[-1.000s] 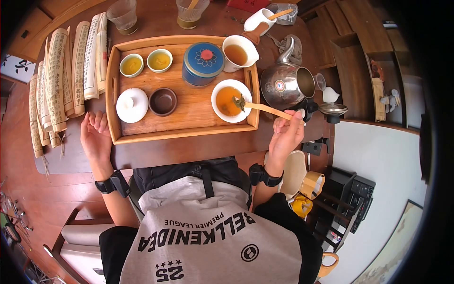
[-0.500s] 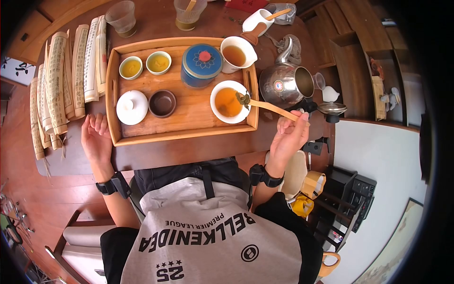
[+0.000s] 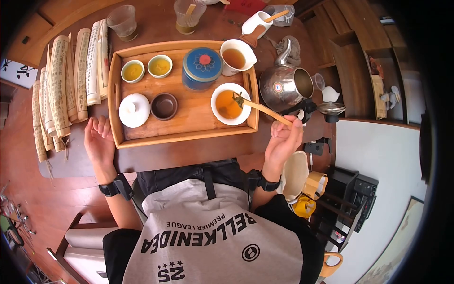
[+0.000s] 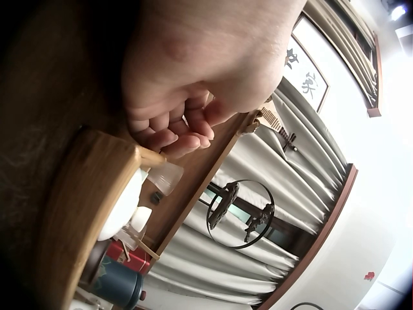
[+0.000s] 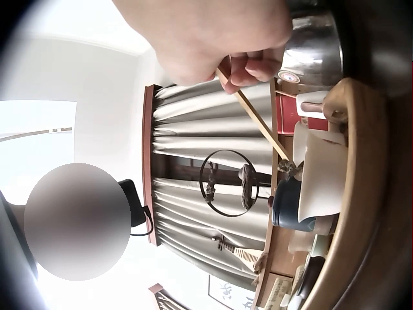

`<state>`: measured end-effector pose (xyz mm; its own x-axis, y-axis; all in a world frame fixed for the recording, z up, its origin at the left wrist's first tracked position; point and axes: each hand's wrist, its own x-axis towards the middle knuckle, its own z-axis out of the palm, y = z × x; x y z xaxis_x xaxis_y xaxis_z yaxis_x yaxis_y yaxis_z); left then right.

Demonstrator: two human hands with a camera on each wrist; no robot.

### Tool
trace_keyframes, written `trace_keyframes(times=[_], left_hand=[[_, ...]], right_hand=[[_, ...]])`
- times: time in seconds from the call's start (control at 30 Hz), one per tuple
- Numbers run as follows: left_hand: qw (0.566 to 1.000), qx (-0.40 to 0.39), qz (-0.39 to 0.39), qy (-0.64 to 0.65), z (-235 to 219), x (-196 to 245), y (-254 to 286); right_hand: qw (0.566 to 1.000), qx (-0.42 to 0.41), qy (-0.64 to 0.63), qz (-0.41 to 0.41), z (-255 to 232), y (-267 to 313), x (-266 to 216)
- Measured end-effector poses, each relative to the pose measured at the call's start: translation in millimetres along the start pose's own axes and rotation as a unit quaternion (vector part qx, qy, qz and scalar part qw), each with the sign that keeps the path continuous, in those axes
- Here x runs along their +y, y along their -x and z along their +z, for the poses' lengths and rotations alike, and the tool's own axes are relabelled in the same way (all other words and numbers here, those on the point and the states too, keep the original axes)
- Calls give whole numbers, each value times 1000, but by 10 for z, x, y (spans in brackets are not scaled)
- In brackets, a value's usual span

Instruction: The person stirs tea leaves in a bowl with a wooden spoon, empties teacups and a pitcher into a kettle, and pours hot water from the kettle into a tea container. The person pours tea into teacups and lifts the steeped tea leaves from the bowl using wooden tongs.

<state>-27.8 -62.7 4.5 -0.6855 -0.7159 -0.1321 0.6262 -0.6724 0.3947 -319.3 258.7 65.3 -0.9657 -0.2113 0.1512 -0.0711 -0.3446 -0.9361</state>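
In the head view my right hand pinches the end of slim wooden tongs. A clump of wet tea leaves clings to their far tip, over a white bowl of amber tea. The right wrist view shows the leaves beside the rim of the white bowl. My left hand rests at the table's near edge, left of the wooden tray, fingers loosely curled and holding nothing. A white lid and small brown cup sit nearest it on the tray.
On the tray also stand two small tea cups, a blue canister and a white pitcher. A steel kettle stands right of it, bamboo-slip scrolls left. Glass cups stand behind.
The tongs' tip with the leaves has shifted rightward to the bowl's rim, then back left over the tea. My right hand has moved slightly left and lower. The left hand stays by the tray.
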Motion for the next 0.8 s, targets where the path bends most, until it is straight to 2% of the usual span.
trace_keyframes(times=[0.17,0.23,0.37,0.5,0.6,0.8], left_hand=[[1000,17,10,7,112,-29,16],[999,33,37,-12,51,-22,5],[998,63,16,18,104,-29,5],[999,47,5,27,53,-32,-6],[999,39,-4,8,40,-14,-8],[1000,29,-2,2,16,-18,6]], right_hand=[[1000,-8,-15,-22,21,13,94],[1000,8,24,7,-17,38,158],[999,-33,30,-3,-17,64,200],[999,-30,29,-20,-60,92,247],[992,-50,103,-53,-89,129,234],[991,-51,103,-68,-37,180,158]])
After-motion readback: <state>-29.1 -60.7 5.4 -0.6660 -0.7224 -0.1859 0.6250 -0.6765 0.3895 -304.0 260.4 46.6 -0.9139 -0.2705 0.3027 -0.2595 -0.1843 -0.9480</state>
